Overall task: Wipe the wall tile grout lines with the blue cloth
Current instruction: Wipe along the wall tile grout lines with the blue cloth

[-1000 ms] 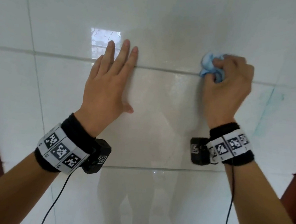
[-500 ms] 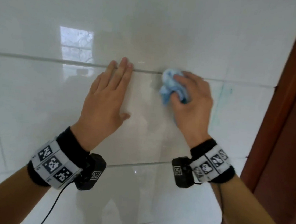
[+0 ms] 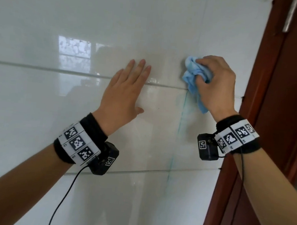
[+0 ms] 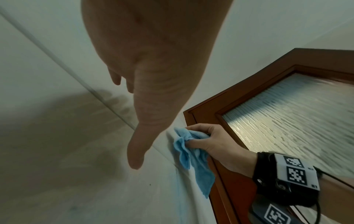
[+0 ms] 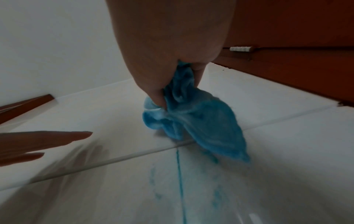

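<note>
My right hand [image 3: 215, 82] grips a crumpled blue cloth [image 3: 195, 77] and holds it against the white tiled wall, where the horizontal grout line [image 3: 57, 69] meets a vertical grout line stained blue-green [image 3: 178, 133]. The cloth [image 5: 191, 121] bunches out below my curled fingers, and a loose corner [image 4: 201, 174] hangs down. My left hand [image 3: 126, 90] lies flat on the wall to the left of the cloth, fingers straight and together across the horizontal grout line. Blue smears [image 5: 180, 174] run along the vertical line below the cloth.
A reddish-brown wooden door frame [image 3: 267, 88] stands just right of my right hand, with a metal hinge [image 3: 290, 15] near its top. The door holds a frosted glass panel [image 4: 296, 121]. A lower horizontal grout line [image 3: 147, 171] crosses the wall beneath my wrists.
The view has swung right, bringing the door frame in. My right hand with the cloth has slid right along the horizontal grout line to the stained vertical line. My left hand stays flat on the wall.
</note>
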A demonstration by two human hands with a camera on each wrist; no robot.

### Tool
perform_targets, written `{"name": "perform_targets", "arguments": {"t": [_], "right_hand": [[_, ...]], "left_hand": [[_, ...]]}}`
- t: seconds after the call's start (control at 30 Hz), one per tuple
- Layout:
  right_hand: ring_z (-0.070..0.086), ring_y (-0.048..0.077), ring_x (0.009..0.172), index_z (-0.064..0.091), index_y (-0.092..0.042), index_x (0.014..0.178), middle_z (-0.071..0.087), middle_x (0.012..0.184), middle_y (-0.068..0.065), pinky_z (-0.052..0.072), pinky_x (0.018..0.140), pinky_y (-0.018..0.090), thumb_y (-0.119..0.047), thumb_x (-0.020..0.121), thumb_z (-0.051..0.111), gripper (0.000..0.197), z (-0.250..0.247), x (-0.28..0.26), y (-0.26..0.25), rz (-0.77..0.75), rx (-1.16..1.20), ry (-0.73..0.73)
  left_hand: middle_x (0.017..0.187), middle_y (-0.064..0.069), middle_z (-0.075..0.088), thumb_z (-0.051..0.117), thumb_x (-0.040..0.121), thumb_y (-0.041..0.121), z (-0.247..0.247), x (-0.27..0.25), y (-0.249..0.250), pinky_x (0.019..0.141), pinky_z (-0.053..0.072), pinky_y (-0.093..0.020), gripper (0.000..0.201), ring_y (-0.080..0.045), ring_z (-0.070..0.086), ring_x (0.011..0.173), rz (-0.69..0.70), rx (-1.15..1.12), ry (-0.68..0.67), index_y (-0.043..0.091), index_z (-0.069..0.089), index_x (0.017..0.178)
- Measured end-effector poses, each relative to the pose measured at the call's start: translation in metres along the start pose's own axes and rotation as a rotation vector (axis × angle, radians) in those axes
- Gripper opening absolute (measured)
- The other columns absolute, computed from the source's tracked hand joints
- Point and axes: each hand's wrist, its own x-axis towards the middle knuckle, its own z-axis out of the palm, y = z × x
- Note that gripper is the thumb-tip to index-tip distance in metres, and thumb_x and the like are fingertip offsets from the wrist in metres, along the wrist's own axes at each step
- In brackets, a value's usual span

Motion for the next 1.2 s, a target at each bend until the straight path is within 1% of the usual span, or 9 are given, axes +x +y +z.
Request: {"name": "perform_targets", "arguments": {"t": [0.2, 0.3, 0.43, 0.53, 0.67, 0.8, 0.9, 1.07, 1.2], "right_hand": [[0.056, 0.023, 0.119, 0.072, -0.013, 0.126, 0.064, 0.13, 0.003, 0.035, 0.102, 0.014, -0.013, 0.096, 0.068, 0.03, 0.014, 0.009, 0.038, 0.024, -0.028, -0.007], [0.055, 0.023, 0.124, 0.072, -0.012, 0.125, 0.065, 0.132, 0.004, 0.037, 0.109, 0.019, -0.01, 0.096, 0.068, 0.03, 0.025, 0.002, 0.047, -0.032, 0.021, 0.033], [0.056, 0.024, 0.122, 0.073, -0.012, 0.125, 0.067, 0.132, 0.005, 0.035, 0.111, 0.015, -0.009, 0.094, 0.072, 0.031, 0.036, -0.024, 0.05, -0.095, 0.038, 0.065], [0.058, 0.031, 0.118, 0.073, -0.009, 0.124, 0.068, 0.13, 0.008, 0.043, 0.106, 0.026, -0.004, 0.09, 0.075, 0.034, 0.046, -0.058, 0.049, -0.161, 0.004, 0.042], [0.055, 0.029, 0.116, 0.074, -0.007, 0.121, 0.069, 0.126, 0.007, 0.048, 0.101, 0.031, 0.001, 0.09, 0.074, 0.032, 0.054, -0.101, 0.045, -0.268, -0.049, -0.017], [0.055, 0.03, 0.113, 0.074, -0.003, 0.115, 0.071, 0.121, 0.01, 0.05, 0.097, 0.032, -0.009, 0.101, 0.058, 0.022, 0.043, -0.099, 0.042, -0.438, -0.139, -0.069], [0.059, 0.033, 0.11, 0.073, -0.009, 0.117, 0.07, 0.121, 0.008, 0.054, 0.084, 0.035, -0.01, 0.095, 0.066, 0.023, 0.032, -0.064, 0.042, -0.312, -0.183, -0.071], [0.057, 0.029, 0.116, 0.073, -0.009, 0.122, 0.069, 0.125, 0.007, 0.045, 0.099, 0.024, -0.003, 0.089, 0.069, 0.033, 0.036, -0.036, 0.044, -0.11, -0.114, 0.028], [0.058, 0.033, 0.114, 0.072, -0.004, 0.122, 0.069, 0.125, 0.012, 0.049, 0.101, 0.032, -0.002, 0.091, 0.068, 0.031, 0.051, -0.082, 0.04, -0.116, -0.107, 0.07]], "left_hand": [[0.176, -0.003, 0.001, 0.091, 0.076, 0.04, 0.012, 0.019, 0.015, 0.129, 0.006, -0.042, 0.126, -0.027, 0.0, 0.162, -0.064, 0.05, -0.025, 0.017, 0.008, 0.168], [0.176, -0.001, 0.0, 0.091, 0.075, 0.043, 0.016, 0.017, 0.016, 0.13, 0.008, -0.043, 0.127, -0.026, -0.001, 0.162, -0.088, 0.078, -0.031, 0.018, 0.008, 0.168], [0.176, -0.002, 0.004, 0.09, 0.074, 0.047, 0.019, 0.014, 0.019, 0.131, 0.014, -0.047, 0.126, -0.028, 0.002, 0.162, -0.09, 0.095, -0.034, 0.018, 0.012, 0.168], [0.174, -0.007, 0.015, 0.08, 0.087, 0.042, 0.023, 0.014, 0.023, 0.128, 0.023, -0.052, 0.103, -0.034, 0.012, 0.161, -0.082, 0.124, 0.013, 0.015, 0.021, 0.166], [0.172, -0.01, 0.025, 0.046, 0.109, 0.023, 0.029, 0.015, 0.029, 0.123, 0.031, -0.052, 0.059, -0.037, 0.021, 0.158, -0.081, 0.138, 0.104, 0.011, 0.028, 0.163], [0.17, -0.013, 0.027, 0.044, 0.106, 0.009, 0.033, 0.018, 0.034, 0.124, 0.029, -0.051, 0.058, -0.037, 0.024, 0.158, -0.079, 0.139, 0.131, 0.005, 0.03, 0.162], [0.171, -0.011, 0.025, 0.047, 0.104, 0.006, 0.038, 0.021, 0.038, 0.127, 0.026, -0.049, 0.062, -0.033, 0.023, 0.158, -0.042, 0.135, 0.135, 0.005, 0.027, 0.163], [0.172, -0.01, 0.022, 0.045, 0.102, 0.005, 0.048, 0.025, 0.044, 0.128, 0.022, -0.046, 0.065, -0.032, 0.02, 0.159, 0.004, 0.105, 0.146, 0.007, 0.025, 0.164], [0.172, -0.01, 0.023, 0.041, 0.099, 0.004, 0.056, 0.021, 0.048, 0.128, 0.022, -0.046, 0.066, -0.031, 0.021, 0.159, 0.019, 0.075, 0.158, 0.007, 0.027, 0.164]]}}
